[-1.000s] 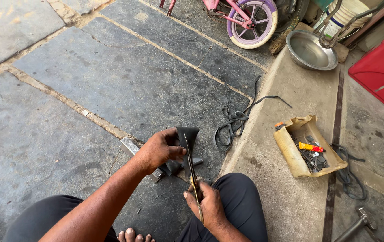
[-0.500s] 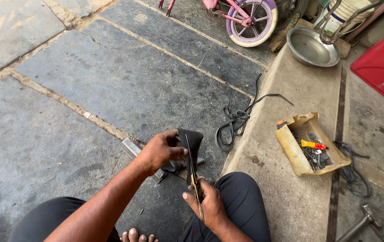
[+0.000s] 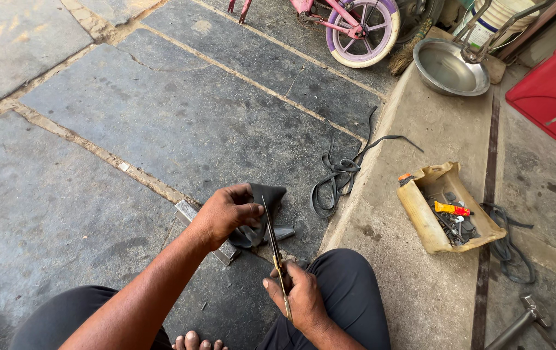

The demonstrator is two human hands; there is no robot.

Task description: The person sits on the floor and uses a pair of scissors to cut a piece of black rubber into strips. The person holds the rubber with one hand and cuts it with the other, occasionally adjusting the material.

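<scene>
While the person sits low on the grey stone-slab floor (image 3: 161, 110) with dark-trousered knees spread, the head view shows both hands at work on a floppy piece of black rubber sheet (image 3: 266, 206). The left hand (image 3: 226, 214) reaches forward from a long bare forearm, knuckles up, fingers curled tight around the near edge of the rubber, which is bunched and lifted just above the floor. The right hand (image 3: 300, 298) sits close to the right knee, closed around the handles of a pair of long slim metal scissors (image 3: 274, 249); the blades point away from the body and run up into the rubber beside the left thumb. Whether the blades are parted cannot be made out. A small grey metal block (image 3: 190, 217) lies on the floor under the left wrist, partly hidden by it.

To the right, on a raised concrete ledge (image 3: 414, 272), stands a worn tan open-topped container (image 3: 420, 217) holding small dark tools and an orange-and-yellow tube (image 3: 451, 209); its contents are too small to tell apart. A loose tangle of black rubber strips (image 3: 336, 178) hangs over the ledge's edge. Further back rests a round shiny metal bowl (image 3: 449, 68), and a red box with a pale lid (image 3: 553, 91) is cut off at the right edge. A pink child's bicycle with a purple-and-white wheel (image 3: 362, 26) is cropped at the top. Bare toes (image 3: 193, 340) show at the bottom edge.
</scene>
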